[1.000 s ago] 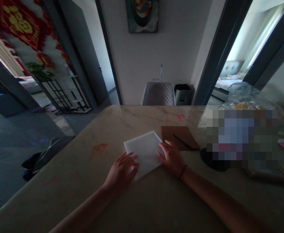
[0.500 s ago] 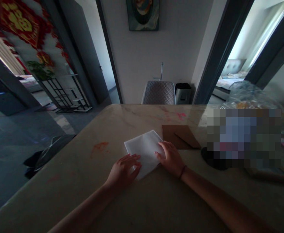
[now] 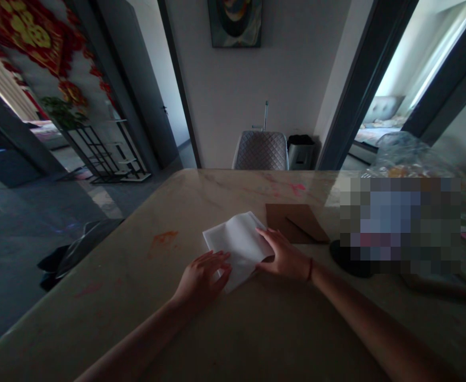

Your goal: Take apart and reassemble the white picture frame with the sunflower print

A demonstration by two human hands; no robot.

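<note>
A white sheet of paper (image 3: 236,244) lies at a slant on the table, with a bulge along its far edge. My left hand (image 3: 203,278) rests on its lower left edge, fingers stretched out and thumb apart from them. At the opposite side, my right hand (image 3: 286,254) has the paper's right edge between thumb and fingers, and that edge curls up off the table. A dark band circles my right wrist. Just beyond my right hand lies a brown envelope (image 3: 286,215) with a dark, thin pencil-like stick (image 3: 300,227) on it.
The stone-patterned table (image 3: 169,297) has orange and pink stains. To the right are a black round base (image 3: 346,260), a blurred-out patch and clear plastic wrapping (image 3: 408,151). A quilted chair (image 3: 260,150) and a bin (image 3: 300,153) stand past the far edge.
My right hand has turned and closed on the paper's right edge, lifting and curling it. The sheet now bulges near its far edge. My left hand has hardly moved.
</note>
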